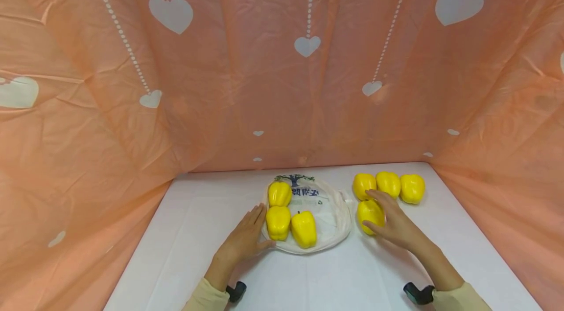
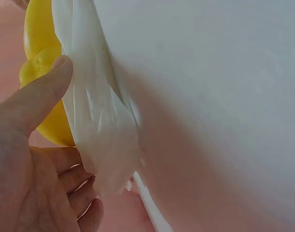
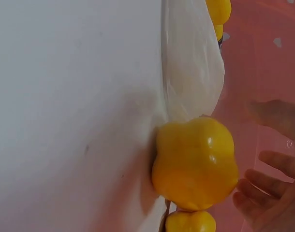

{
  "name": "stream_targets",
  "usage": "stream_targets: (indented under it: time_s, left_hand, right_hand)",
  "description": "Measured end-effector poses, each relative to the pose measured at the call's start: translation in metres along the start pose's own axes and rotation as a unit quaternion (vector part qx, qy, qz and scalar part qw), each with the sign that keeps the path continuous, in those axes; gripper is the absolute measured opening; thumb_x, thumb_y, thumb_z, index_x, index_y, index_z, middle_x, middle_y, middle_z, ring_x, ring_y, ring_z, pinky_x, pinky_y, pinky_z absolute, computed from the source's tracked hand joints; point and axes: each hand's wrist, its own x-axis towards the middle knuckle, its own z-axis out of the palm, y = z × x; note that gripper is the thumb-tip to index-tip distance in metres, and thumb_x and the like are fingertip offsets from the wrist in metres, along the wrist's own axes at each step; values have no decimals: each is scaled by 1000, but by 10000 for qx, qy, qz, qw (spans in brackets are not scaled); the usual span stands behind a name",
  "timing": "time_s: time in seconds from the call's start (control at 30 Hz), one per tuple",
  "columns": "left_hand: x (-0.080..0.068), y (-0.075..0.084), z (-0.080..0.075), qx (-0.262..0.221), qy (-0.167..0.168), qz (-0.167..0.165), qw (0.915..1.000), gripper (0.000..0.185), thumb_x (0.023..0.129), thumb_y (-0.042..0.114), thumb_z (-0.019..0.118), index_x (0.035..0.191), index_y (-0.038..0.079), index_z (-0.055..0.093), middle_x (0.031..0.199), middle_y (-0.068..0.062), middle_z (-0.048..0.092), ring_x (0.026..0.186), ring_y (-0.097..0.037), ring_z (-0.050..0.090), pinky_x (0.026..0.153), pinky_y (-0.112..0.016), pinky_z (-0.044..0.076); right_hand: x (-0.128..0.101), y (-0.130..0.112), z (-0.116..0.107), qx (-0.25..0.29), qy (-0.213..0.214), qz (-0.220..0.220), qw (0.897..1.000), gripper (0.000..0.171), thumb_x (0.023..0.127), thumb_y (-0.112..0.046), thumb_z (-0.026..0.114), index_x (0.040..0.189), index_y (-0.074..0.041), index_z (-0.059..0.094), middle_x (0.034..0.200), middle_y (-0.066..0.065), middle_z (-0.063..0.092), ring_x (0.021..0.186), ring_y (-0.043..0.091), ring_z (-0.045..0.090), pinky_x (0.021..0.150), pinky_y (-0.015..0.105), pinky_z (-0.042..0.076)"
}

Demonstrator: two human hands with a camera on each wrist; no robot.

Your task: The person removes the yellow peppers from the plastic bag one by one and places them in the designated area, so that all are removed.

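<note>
A white bag (image 1: 325,225) with a printed tree and lettering is spread in a round shape, its edge rolled up. Three yellow bell peppers (image 1: 304,230) sit inside its left part. My left hand (image 1: 244,236) lies along the bag's left edge with fingers extended; its thumb (image 2: 51,87) is right at the edge, close to the peppers. To the right of the bag, my right hand (image 1: 392,218) spreads its fingers and thumb around a nearer bell pepper (image 1: 369,215). In the right wrist view, that pepper (image 3: 195,164) rests on the table, the fingers just beside it.
Three more yellow bell peppers (image 1: 388,184) stand in a row on the white table (image 1: 335,281), behind the right hand. A peach curtain (image 1: 282,105) with white hearts encloses the table at the back and sides.
</note>
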Motion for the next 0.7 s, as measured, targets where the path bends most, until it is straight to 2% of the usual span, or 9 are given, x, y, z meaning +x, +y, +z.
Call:
stream_targets:
  time_s: [0.23, 0.53, 0.7]
  left_hand:
    - [0, -2, 2, 97, -2, 19, 10000, 101, 88, 54, 70, 158, -1, 22, 166, -16, 17, 153, -30, 19, 125, -46, 19]
    - [0, -2, 2, 92, -1, 32, 10000, 101, 88, 53, 71, 158, -2, 22, 166, -17, 17, 152, -30, 19, 125, -46, 19]
    - [1, -2, 2, 108, 15, 64, 9999, 101, 88, 54, 71, 157, -2, 22, 166, -17, 18, 152, -31, 20, 125, -46, 19]
  right_hand:
    - [8, -11, 7, 264, -76, 3, 9996, 77, 80, -19, 85, 145, -3, 45, 145, 14, 48, 133, 35, 44, 109, 62, 38]
    - [15, -26, 25, 372, -217, -416, 9982, 79, 81, -21, 85, 148, -11, 44, 147, 11, 48, 134, 34, 45, 109, 61, 40]
    - [20, -36, 35, 618, -420, -588, 9955, 79, 81, -24, 85, 148, -11, 44, 148, 13, 47, 137, 38, 43, 111, 61, 38]
